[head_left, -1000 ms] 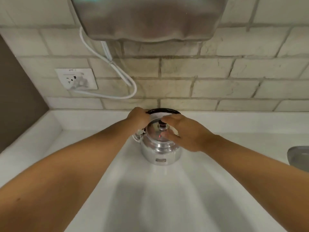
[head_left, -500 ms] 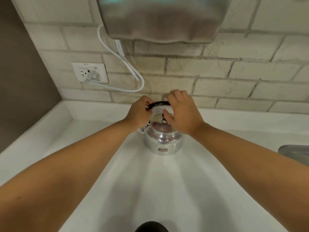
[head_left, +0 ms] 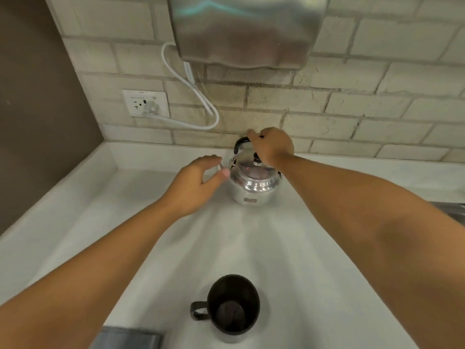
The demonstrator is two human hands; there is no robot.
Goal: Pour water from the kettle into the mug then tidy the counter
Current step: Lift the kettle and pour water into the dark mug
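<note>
A small shiny metal kettle (head_left: 253,183) with a black handle and a black lid knob stands on the white counter (head_left: 276,248) near the back wall. My right hand (head_left: 273,146) is closed over the top of the raised black handle. My left hand (head_left: 198,183) hovers just left of the kettle, fingers apart, its fingertips close to the spout side and holding nothing. A dark mug (head_left: 232,307), empty inside, stands upright near the counter's front edge with its handle pointing left.
A steel wall unit (head_left: 246,28) hangs above the kettle, its white cord (head_left: 193,94) running to a wall socket (head_left: 146,103). A brown side wall closes the left. A grey sink edge (head_left: 450,210) shows at the right, and a grey object (head_left: 130,338) at the bottom.
My left hand has let go of the kettle handle and moved left and down. My right hand has shifted from the lid onto the handle. The view has tilted down, revealing the mug.
</note>
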